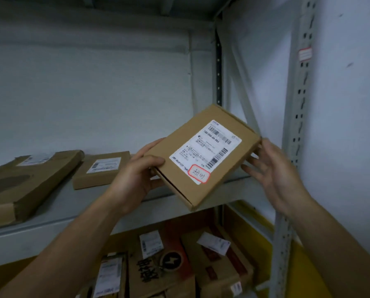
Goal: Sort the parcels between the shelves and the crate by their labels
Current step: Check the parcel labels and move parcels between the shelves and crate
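- large flat parcel (24, 186): on the shelf (72, 203), far left end; brown corrugated card, broad and thin, white label on top, dark smudge across the face.
- smaller flat parcel (102, 168): on the shelf, just right of the large one; same matt card, rectangular, label upward.
- left hand (136, 177): above the shelf's front edge; thumb across the top face, fingers curled beneath, clamped on the near-left corner of the held parcel (201, 155).
- held parcel: in the air over the shelf's front edge, tilted, label side up; slim mailer box, crisp folded edges, smooth kraft skin; glossy white label with barcodes, red-framed handwritten mark (199, 176) at the near corner. Step judged: label check before placing. Best done level and steady, mark turned square to the eye, then laid flat, label up.
- right hand (272, 168): off the shelf's right front; fingers spread and nearly straight, at the held parcel's far-right edge, nothing clasped; better slid underneath as support.
- crate (259, 218): below the shelf; yellow hard wall, printed cartons (164, 267) packed inside.
- upright (296, 125): at the shelf's right end; pale perforated steel.
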